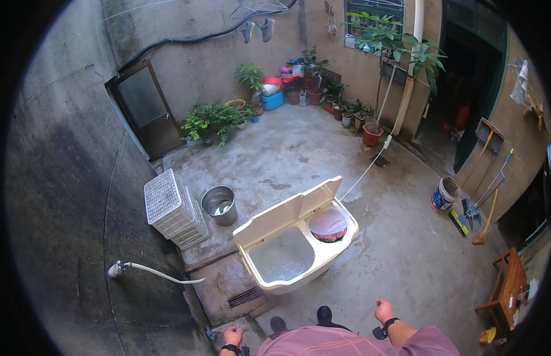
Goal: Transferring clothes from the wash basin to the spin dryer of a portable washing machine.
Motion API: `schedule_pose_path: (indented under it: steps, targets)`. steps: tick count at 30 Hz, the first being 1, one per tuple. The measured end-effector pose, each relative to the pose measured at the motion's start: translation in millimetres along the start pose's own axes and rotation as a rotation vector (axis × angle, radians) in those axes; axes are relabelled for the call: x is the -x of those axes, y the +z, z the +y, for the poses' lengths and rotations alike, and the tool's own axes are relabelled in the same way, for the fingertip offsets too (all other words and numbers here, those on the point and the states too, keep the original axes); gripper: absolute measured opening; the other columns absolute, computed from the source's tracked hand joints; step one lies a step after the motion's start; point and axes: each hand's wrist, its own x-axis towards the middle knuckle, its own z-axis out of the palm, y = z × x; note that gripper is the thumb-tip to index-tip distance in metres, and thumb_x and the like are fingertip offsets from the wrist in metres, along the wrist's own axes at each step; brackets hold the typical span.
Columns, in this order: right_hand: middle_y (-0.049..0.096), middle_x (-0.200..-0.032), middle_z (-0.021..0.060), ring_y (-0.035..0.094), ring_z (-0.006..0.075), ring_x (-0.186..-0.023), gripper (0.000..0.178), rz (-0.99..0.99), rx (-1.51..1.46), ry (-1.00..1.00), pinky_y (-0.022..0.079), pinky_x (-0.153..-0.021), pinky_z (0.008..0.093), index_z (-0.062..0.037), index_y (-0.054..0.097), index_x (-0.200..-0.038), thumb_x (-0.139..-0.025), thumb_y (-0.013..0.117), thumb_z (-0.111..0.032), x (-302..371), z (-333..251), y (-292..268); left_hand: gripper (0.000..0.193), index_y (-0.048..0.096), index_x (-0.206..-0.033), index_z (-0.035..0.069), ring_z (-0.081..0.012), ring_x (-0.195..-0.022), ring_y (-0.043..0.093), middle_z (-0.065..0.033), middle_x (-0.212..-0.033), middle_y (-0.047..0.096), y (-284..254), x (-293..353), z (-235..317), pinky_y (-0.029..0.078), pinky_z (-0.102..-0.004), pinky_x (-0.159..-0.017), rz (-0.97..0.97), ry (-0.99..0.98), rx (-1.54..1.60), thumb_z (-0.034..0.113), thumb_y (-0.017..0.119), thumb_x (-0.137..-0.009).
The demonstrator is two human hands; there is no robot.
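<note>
A cream twin-tub washing machine (pixel 341 252) stands in front of me with both lids raised. Its left tub (pixel 281 255) holds cloudy water; in the smaller right tub a clear round cover (pixel 329 222) sits over something dark and reddish. My left hand (pixel 233 336) hangs low at the bottom edge, fingers curled, nearest the floor drain. Off to the right of the machine's front, my right hand (pixel 383 311) is loosely closed, touching nothing. No object shows in either hand. Each wrist wears a black strap with a small device.
Stacked white plastic crates (pixel 174 207) and a metal bucket (pixel 219 205) stand left of the machine. A pale hose (pixel 166 275) runs from the wall tap above a drain grate (pixel 246 296). Potted plants line the back; brooms, a paint bucket (pixel 445 194) and a wooden bench (pixel 505 288) are at right.
</note>
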Motion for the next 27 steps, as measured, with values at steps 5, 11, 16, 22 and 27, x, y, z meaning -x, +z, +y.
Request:
schedule_pose_path:
  steps: [5,11,16,22,27]
  targets:
    - [0.066,-0.112,0.018,0.061,0.0323,-0.109,0.041,0.048,-0.031,0.005,0.048,-0.094,0.0375,-0.0053,0.063,-0.113,-0.073,0.057,0.003,2,-1,0,0.038,0.066,-0.107,-0.003,-0.0196,-0.07,0.065,-0.0116,-0.084,0.069,4,-4,-7,0.052,-0.0319,-0.062,0.044,0.087,-0.009,0.013,0.071,-0.073]
    - [0.065,-0.114,0.0191,0.06,0.0333,-0.111,0.042,0.069,-0.04,0.018,0.047,-0.096,0.0377,-0.0044,0.063,-0.113,-0.073,0.055,0.004,4,2,1,0.045,0.068,-0.105,-0.003,-0.031,-0.098,0.066,-0.0201,-0.103,0.069,10,-11,-16,0.051,-0.0368,-0.089,-0.062,-0.069,0.066,0.025,0.073,-0.069]
    - [0.065,-0.113,0.0182,0.062,0.0326,-0.108,0.04,0.083,-0.039,0.018,0.049,-0.094,0.037,-0.0037,0.063,-0.113,-0.073,0.058,0.005,2,3,5,0.046,0.067,-0.105,-0.003,-0.0309,-0.099,0.066,-0.0203,-0.104,0.068,10,-10,-20,0.05,-0.0366,-0.09,-0.052,-0.094,0.089,0.026,0.073,-0.069]
    - [0.066,-0.11,0.0184,0.064,0.0307,-0.101,0.041,0.017,-0.166,0.072,0.052,-0.089,0.0365,-0.0033,0.062,-0.114,-0.074,0.065,0.006,-6,14,13,0.047,0.067,-0.107,-0.002,-0.0308,-0.102,0.065,-0.0202,-0.106,0.068,11,-8,-16,0.05,-0.0362,-0.091,-0.07,-0.109,0.094,0.025,0.073,-0.07]
    - [0.066,-0.109,0.0186,0.062,0.035,-0.106,0.049,0.035,0.025,0.023,0.05,-0.091,0.0388,-0.0063,0.059,-0.12,-0.072,0.068,0.0,7,-6,-3,0.047,0.067,-0.109,-0.002,-0.0307,-0.103,0.065,-0.0199,-0.108,0.068,10,-11,-23,0.049,-0.0361,-0.092,-0.066,-0.12,0.081,0.025,0.072,-0.07]
